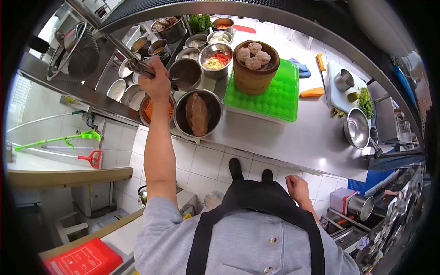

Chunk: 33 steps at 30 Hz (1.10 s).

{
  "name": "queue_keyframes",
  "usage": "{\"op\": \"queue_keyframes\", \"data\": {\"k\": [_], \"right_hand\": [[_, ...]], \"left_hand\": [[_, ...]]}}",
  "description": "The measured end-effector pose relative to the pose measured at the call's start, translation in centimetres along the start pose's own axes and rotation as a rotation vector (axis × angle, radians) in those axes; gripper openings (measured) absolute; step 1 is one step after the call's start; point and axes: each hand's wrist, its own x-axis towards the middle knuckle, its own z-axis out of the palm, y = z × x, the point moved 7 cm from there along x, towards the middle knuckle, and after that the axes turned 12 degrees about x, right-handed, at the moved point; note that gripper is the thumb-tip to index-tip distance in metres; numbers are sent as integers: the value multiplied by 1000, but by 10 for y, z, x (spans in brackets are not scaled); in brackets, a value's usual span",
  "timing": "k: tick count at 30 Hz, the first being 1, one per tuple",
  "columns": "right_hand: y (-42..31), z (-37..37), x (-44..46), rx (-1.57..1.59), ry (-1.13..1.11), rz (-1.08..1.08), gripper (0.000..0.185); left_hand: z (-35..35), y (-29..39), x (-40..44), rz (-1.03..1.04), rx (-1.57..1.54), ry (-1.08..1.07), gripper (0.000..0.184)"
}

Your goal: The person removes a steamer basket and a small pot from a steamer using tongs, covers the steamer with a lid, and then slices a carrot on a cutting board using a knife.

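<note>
My left hand (pixel 156 85) is wrapped around a slanted metal post (pixel 126 50) of the rack at the back left. Close beside it stand a dark pot of brown liquid (pixel 185 73) and a steel bowl (pixel 215 126) with a long piece of meat (pixel 197 114) in it. Shredded carrot (pixel 151 109) fills a container partly behind my forearm. My right hand (pixel 299 189) hangs low by my side, away from the counter, its fingers loosely curled and nothing visible in them.
A bamboo steamer (pixel 252 75) of dumplings stands on a green-lidded box (pixel 284 87). To its right lie a knife (pixel 322 68), a carrot (pixel 311 92), a white cutting board (pixel 339 91) and a steel bowl (pixel 356 128). Several ingredient bowls crowd the back left.
</note>
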Motion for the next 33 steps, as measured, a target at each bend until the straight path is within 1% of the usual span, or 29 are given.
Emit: {"op": "queue_keyframes", "data": {"k": [2,4,7,10,14,17,19,20,22,23,24,26,27,28,29,30,31,32,33], "right_hand": [[0,3,2,-4,2,7,18],[-2,7,5,-3,1,25,18],[-9,10,10,15,15,19,19],[-15,11,16,14,40,13,16],[-16,13,22,-20,26,5,16],[-16,15,27,-11,-8,19,19],[-16,16,34,-2,-14,6,19],[-16,15,35,-6,-23,1,19],[-12,17,40,-5,-94,31,18],[-10,17,44,-7,-103,17,18],[-7,18,49,-5,-121,-33,18],[-6,14,58,-12,-154,-101,18],[-10,10,65,2,-166,-143,18],[-13,5,69,13,-183,-190,18],[-12,4,72,-2,-208,-224,18],[-11,2,74,58,-200,-275,18],[-13,0,78,119,-199,-333,18],[-14,1,80,102,-248,-388,18],[-14,2,79,96,-277,-426,19]], "left_hand": [[2,-12,-1,-1,23,-16,52],[5,-32,-2,-53,-27,-43,50],[9,-52,-7,-108,2,-45,51],[17,-60,-14,-132,-54,-64,50],[26,-63,-19,-122,-74,-68,47],[29,-69,-23,-163,-101,-79,45],[35,-78,-30,-272,-218,-167,49],[34,-79,-31,-274,-214,-157,49],[34,-68,-31,-269,-192,-179,45],[27,-64,-30,-218,-191,-214,36],[21,-51,-29,-212,-185,-196,36],[9,7,-32,28,-106,-221,25],[-8,21,-35,60,-14,-227,18],[-19,55,-41,216,107,-237,20],[-39,75,-51,197,121,-141,19],[-55,113,-60,363,50,-104,11],[-73,150,-77,423,68,-48,15],[-92,181,-97,478,127,43,21],[-111,205,-120,476,126,100,23]]}}
